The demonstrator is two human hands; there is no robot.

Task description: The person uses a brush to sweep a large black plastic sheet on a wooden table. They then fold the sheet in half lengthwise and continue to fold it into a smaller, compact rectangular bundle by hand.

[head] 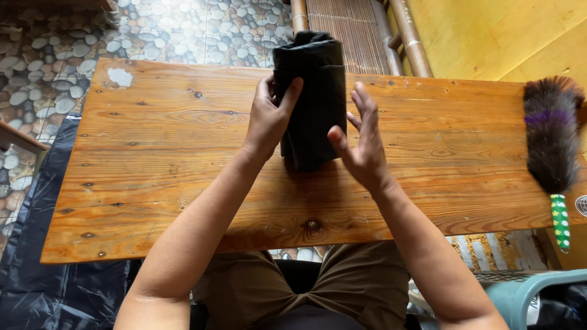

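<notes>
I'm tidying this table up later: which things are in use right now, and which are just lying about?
In use:
- folded black cloth
- left hand gripping it
- right hand open beside it

Lying about:
- feather duster at the wooden table end
- black plastic sheet on the floor

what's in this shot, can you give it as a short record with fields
surface: wooden table, knotty planks
main item: folded black garment, lying lengthwise, far end past the table edge
left hand: gripping the garment's left edge
right hand: open, fingers spread, at the garment's right side
far right: dark feather duster with green dotted handle
floor: pebble-pattern tiles
</notes>
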